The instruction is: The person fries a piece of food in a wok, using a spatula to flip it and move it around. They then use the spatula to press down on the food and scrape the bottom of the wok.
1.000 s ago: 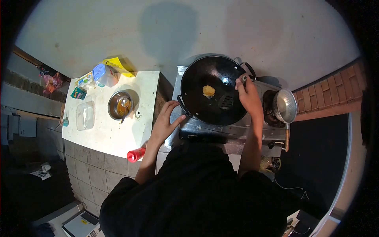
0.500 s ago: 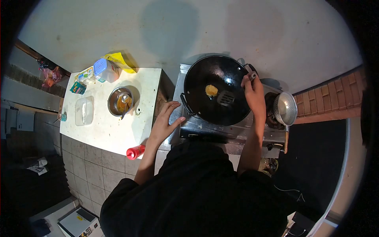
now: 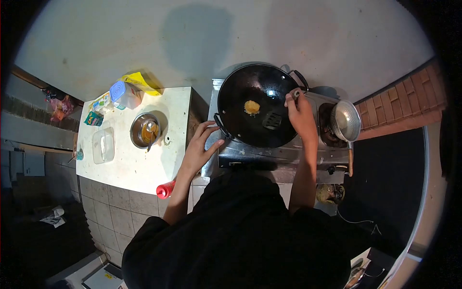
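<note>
A black wok (image 3: pixel 240 130) stands on the metal stove (image 3: pixel 250 155), with a golden piece of food (image 3: pixel 251 107) near its middle. My right hand (image 3: pixel 301 113) is closed round the end of a spatula handle above the wok's right rim. The slotted spatula blade (image 3: pixel 273 121) is inside the wok, right of and below the food, apart from it. Beside the wok's left handle (image 3: pixel 222 126), my left hand (image 3: pixel 198 150) has its fingers spread and holds nothing; whether a fingertip touches the handle I cannot tell.
On the white table (image 3: pixel 125 168) are a steel bowl (image 3: pixel 138 131) with a spoon, a clear container (image 3: pixel 103 146), a blue-lidded tub (image 3: pixel 126 95), a yellow packet (image 3: pixel 139 83) and a red bottle (image 3: pixel 165 190). A metal pan (image 3: pixel 346 120) sits on the right burner.
The view has shifted slightly. The spatula blade sits a little lower relative to the food, and bubbles show around the food. Both hands keep nearly the same pose.
</note>
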### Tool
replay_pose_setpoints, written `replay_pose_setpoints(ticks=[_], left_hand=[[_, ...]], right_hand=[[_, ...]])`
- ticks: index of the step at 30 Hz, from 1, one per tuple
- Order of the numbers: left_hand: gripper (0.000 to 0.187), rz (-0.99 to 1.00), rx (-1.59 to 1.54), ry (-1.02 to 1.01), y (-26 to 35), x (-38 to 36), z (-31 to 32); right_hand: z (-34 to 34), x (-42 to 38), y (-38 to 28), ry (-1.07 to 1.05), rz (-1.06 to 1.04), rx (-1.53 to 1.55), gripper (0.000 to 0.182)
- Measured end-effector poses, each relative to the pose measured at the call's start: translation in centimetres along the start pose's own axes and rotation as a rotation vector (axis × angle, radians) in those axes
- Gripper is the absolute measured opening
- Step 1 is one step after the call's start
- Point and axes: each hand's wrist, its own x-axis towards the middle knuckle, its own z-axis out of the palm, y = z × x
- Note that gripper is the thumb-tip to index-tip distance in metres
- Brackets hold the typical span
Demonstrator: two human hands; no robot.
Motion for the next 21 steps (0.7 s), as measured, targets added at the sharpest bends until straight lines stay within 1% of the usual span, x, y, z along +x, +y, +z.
replay_pose_setpoints(ticks=[1,3,5,7,8,9,10,12,13,15,16,18,19,21], left_hand=[[0.047,-0.017,0.019,-0.022,0.3,-0.2,-0.1],[0.047,-0.026,0.048,-0.043,0.4,-0.5,-0.3],[0.05,0.006,0.082,-0.1,0.0,-0.9,-0.1],[0.053,0.011,0.042,-0.055,0.1,-1.2,0.4],[0.055,0.007,-0.007,-0.016,0.2,-1.2,0.6],[0.058,0.019,0.017,-0.014,0.1,-1.2,0.6],[0.058,0.021,0.02,-0.015,0.2,-1.1,0.6],[0.058,0.038,0.056,-0.025,0.4,-0.9,0.6],[0.058,0.039,0.056,-0.023,0.6,-0.8,0.5],[0.057,0.046,0.097,-0.045,0.9,-0.8,0.3],[0.057,0.044,0.095,-0.046,0.9,-0.8,0.2],[0.056,0.031,0.09,-0.084,1.0,-0.6,0.1],[0.056,0.033,0.09,-0.088,1.0,-0.6,0.1],[0.054,0.02,0.049,-0.053,1.0,-0.5,0.3]], right_hand=[[0.1,-0.1,0.1,-0.005,-0.002,0.005,0.021],[0.1,-0.2,-0.9,0.055,-0.015,0.103,0.02],[-0.2,-0.2,-1.7,0.073,-0.001,0.082,0.02],[-0.2,-0.1,-1.9,0.09,0.015,0.063,0.02],[-0.1,0.0,-1.6,0.078,0.017,0.033,0.02],[0.1,0.0,-1.2,0.065,0.021,0.0,0.019],[0.2,0.0,-0.5,0.067,0.021,0.002,0.019],[0.4,0.2,0.2,-0.017,0.006,-0.024,0.019],[0.5,0.2,0.4,-0.017,0.004,-0.024,0.019],[0.6,0.0,0.2,0.04,0.098,0.18,0.02],[0.5,-0.1,0.1,0.038,0.1,0.179,0.02],[0.1,-0.2,-0.1,0.077,0.021,0.05,0.018],[0.2,-0.1,0.3,0.081,0.024,0.049,0.018],[0.3,0.1,1.0,0.034,-0.012,-0.006,0.017]])
